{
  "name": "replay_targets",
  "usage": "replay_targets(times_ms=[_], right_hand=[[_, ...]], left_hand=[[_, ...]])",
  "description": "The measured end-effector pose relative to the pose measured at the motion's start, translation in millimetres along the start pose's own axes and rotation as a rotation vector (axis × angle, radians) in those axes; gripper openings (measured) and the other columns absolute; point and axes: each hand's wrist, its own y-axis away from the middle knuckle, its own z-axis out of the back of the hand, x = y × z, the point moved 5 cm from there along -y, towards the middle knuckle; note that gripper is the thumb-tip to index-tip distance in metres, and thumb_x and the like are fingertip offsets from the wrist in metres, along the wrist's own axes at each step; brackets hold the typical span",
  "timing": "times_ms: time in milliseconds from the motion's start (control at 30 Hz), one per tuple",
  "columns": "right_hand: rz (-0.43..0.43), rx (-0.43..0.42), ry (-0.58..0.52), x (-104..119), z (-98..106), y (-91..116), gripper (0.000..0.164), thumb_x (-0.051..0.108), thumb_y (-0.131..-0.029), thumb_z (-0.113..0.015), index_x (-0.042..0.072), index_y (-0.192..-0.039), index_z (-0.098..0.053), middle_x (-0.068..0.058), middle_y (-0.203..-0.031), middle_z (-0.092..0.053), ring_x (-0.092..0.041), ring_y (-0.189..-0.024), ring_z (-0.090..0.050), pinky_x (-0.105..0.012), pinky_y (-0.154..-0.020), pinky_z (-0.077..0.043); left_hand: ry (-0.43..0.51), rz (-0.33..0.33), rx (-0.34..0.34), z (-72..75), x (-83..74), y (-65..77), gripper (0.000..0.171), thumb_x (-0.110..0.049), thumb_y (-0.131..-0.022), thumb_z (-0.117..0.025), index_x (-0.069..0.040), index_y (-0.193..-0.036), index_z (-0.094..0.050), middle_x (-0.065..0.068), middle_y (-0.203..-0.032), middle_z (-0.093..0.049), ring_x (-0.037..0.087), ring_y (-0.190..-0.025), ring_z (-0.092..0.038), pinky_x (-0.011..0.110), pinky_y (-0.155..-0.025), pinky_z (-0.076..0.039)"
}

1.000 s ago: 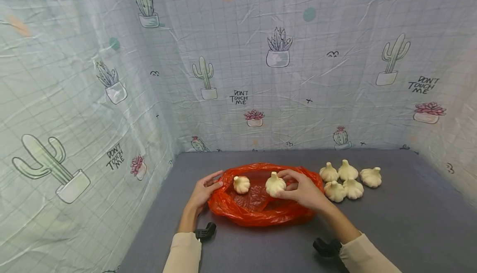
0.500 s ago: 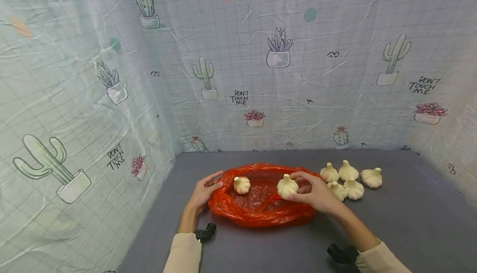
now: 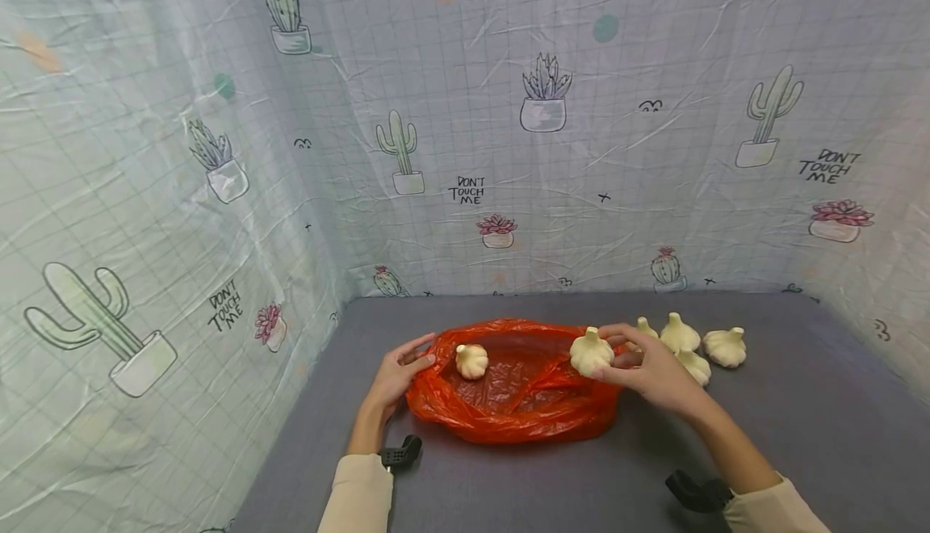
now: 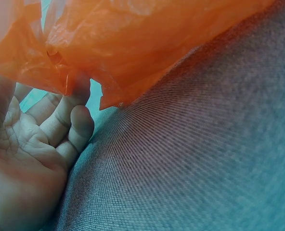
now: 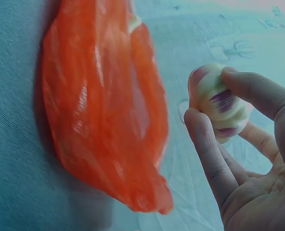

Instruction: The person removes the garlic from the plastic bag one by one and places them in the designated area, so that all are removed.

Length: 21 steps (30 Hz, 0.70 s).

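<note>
An orange-red plastic bag lies with its mouth spread wide on the table, a garlic bulb inside at the left. My left hand holds the bag's left rim; in the left wrist view, fingertips reach behind the thin plastic. Between thumb and fingers, my right hand pinches another garlic bulb by its side, stem up, over the bag's right rim in the head view. Purple streaks show on this bulb's underside in the right wrist view.
Several more garlic bulbs sit in a cluster right of the bag, partly hidden by my right hand. One bulb stands slightly apart at their right. A cactus-print sheet hangs behind and beside the grey table.
My right hand has carried its garlic bulb rightward, from over the bag's middle to its right rim, and now covers part of the cluster. The left hand and the bulb inside the bag stay put.
</note>
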Motion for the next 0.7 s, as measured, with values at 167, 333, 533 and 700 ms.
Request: replay_targets(times_ms=[167,333,533,700], right_hand=[[-0.039,-0.009,-0.058,-1,13,3,0.063,0.026,-0.09,-0.08,0.008,-0.143,-0.051,-0.024,-0.136,-0.049,-0.01,-0.091,-0.067,-0.029,-0.066,-0.054],[-0.046,-0.027,-0.035,-4,28,6,0.064,0.027,-0.092,-0.078,0.009,-0.146,-0.049,-0.026,-0.142,-0.045,-0.004,-0.1,-0.066,-0.033,-0.075,-0.059],[-0.056,-0.063,0.006,-9,50,10,0.069,0.029,-0.095,-0.075,0.009,-0.152,-0.043,-0.028,-0.146,-0.043,0.01,-0.1,-0.062,-0.03,-0.079,-0.059],[-0.062,-0.078,0.042,-13,68,14,0.071,0.031,-0.097,-0.072,0.009,-0.155,-0.039,-0.029,-0.149,-0.039,0.014,-0.1,-0.06,-0.031,-0.081,-0.06]], left_hand=[[-0.001,0.005,-0.001,0.4,-0.3,-0.3,0.047,-0.019,-0.095,-0.074,-0.018,-0.141,-0.064,0.014,-0.12,-0.072,0.016,-0.097,-0.071,0.03,-0.08,-0.059],[-0.001,0.015,-0.002,1.1,0.4,-0.8,0.048,-0.019,-0.094,-0.075,-0.02,-0.14,-0.064,0.014,-0.123,-0.071,0.017,-0.1,-0.071,0.031,-0.082,-0.06],[-0.005,0.014,0.0,1.3,0.7,-1.0,0.049,-0.021,-0.094,-0.075,-0.02,-0.141,-0.064,0.015,-0.125,-0.071,0.017,-0.101,-0.071,0.032,-0.082,-0.059],[-0.005,0.015,0.001,1.0,1.4,-0.9,0.049,-0.021,-0.094,-0.075,-0.02,-0.141,-0.063,0.015,-0.125,-0.071,0.017,-0.102,-0.071,0.032,-0.083,-0.059]])
